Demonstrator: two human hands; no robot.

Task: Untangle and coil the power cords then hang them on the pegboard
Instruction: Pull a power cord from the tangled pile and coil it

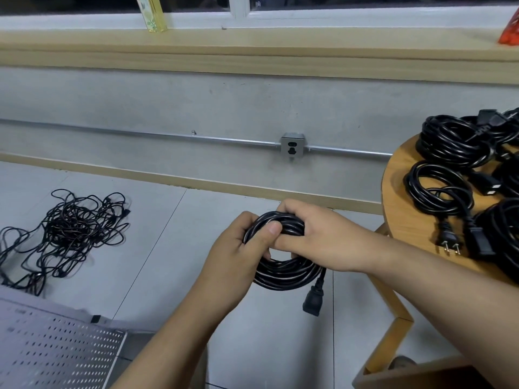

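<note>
Both hands are closed on one coiled power cord [283,272], held in the air above the tiled floor: the left hand [238,248] wraps its left side with the thumb pressed across the strands, and the right hand [317,237] curls over the top with its fingers hooked through the loop. The cord is glossy black, round in section, wound in many tight turns, and a blocky moulded connector [313,299] hangs free from its lower right. To the right, a round wooden table [398,197] carries more finished coils [449,141], one with a pronged plug [449,238] lying near the edge. Far left on the floor lies a loose tangle of thin black cords [64,228]. A grey perforated metal pegboard [56,349] lies flat at lower left. On the rough grey wall, a metal conduit [140,134] runs into a steel outlet box [292,146]. On the wooden sill stands a yellow bottle [151,12] with a flowered label, its print too small to read.
</note>
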